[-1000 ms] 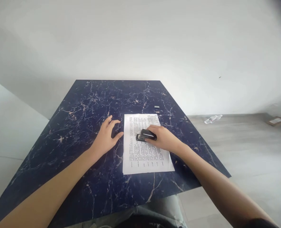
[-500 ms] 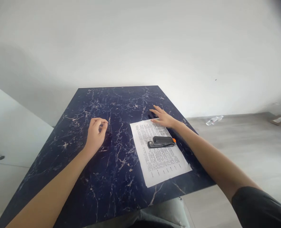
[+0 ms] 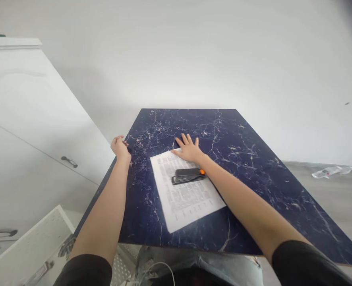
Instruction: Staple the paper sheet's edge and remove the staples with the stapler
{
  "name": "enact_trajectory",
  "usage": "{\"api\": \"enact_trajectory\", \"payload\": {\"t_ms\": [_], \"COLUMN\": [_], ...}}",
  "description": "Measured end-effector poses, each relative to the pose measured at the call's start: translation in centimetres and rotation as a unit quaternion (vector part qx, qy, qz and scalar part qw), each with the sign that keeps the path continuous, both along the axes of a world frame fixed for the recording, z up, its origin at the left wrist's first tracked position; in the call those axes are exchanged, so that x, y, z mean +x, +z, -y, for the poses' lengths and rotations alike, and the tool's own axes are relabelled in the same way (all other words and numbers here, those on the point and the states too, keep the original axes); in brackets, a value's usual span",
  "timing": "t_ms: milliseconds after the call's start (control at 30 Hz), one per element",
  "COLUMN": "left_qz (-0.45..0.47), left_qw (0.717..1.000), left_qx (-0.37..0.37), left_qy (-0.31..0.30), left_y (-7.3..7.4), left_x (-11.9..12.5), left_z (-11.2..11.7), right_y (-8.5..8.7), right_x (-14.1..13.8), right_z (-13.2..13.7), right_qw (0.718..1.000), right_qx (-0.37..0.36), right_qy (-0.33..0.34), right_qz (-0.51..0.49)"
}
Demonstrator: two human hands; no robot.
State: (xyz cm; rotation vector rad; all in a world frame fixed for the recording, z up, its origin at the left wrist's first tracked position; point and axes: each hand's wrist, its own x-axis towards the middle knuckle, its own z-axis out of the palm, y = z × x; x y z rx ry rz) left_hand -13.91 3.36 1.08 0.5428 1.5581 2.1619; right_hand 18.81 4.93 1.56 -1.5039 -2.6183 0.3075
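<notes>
"Where the right hand (image 3: 189, 151) comes down, what is under it?"

"The top of the printed paper (image 3: 183, 200), near its right corner. The palm is flat, the fingers are spread, and their tips reach past the far edge onto the table (image 3: 259, 190). It grips nothing."

"And the black stapler (image 3: 188, 174)?"

"It lies across the paper, roughly in the middle, just below that hand. Its orange end points right, close beside the right forearm; I can't tell whether the two touch."

"How does the paper sit?"

"Flat and turned at a slant, its lower edge rising to the right. The print is too blurred to read."

"What about the left hand (image 3: 120, 147)?"

"That one is well apart from the paper, at the table's left edge, with its fingers loosely curled. I see nothing in it, though I can't tell whether the fingertips meet, or whether it touches the table."

"What is the table like?"

"Dark blue with pale, marble-like veins, its far end near a plain wall (image 3: 176, 51)."

"Anything around it?"

"A white cabinet (image 3: 45, 111) with dark handles on the left, a pulled-out drawer (image 3: 27, 244) at lower left whose contents are hard to make out, and a clear plastic item (image 3: 332, 171) on the floor to the right."
</notes>
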Motion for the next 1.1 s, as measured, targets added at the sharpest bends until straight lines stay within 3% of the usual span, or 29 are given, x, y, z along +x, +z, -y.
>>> {"api": "enact_trajectory", "payload": {"t_ms": [167, 267, 367, 433, 500, 667, 867, 967, 1100], "left_qz": [0.063, 0.086, 0.11, 0.123, 0.13, 0.132, 0.1, 0.057, 0.041], "left_qw": [0.997, 0.995, 0.992, 0.99, 0.989, 0.988, 0.991, 0.994, 0.987], "left_qx": [0.032, 0.041, 0.055, 0.062, 0.066, 0.074, 0.086, 0.078, 0.061], "left_qy": [0.03, 0.032, 0.034, 0.034, 0.03, 0.016, -0.02, -0.057, -0.144], "left_y": [0.6, 0.7, 0.5, 0.4, 0.3, 0.4, 0.7, 1.2, 1.7], "left_x": [-2.8, -3.9, -4.3, -4.3, -4.2, -3.2, -1.0, 2.1, 10.6], "left_z": [0.7, 0.8, 0.6, 0.3, 0.1, 0.1, 0.5, 0.6, 2.2], "right_y": [0.4, 0.7, 0.7, 0.3, -0.4, -1.3, -1.0, -1.5, -1.9], "right_x": [-9.4, -11.4, -11.2, -10.3, -9.1, -3.6, 6.9, 10.1, 10.3], "right_z": [0.0, 0.5, 1.3, 1.9, 2.4, 2.3, 3.1, 3.5, 3.1], "right_qw": [0.999, 0.996, 0.966, 0.931, 0.922, 0.953, 0.975, 0.979, 0.982], "right_qx": [-0.016, 0.016, 0.058, 0.057, 0.055, 0.042, 0.041, 0.052, 0.053], "right_qy": [0.04, 0.077, 0.237, 0.345, 0.371, 0.3, 0.217, 0.195, 0.18], "right_qz": [-0.027, -0.048, -0.089, -0.105, -0.098, -0.028, -0.006, -0.024, -0.04]}}
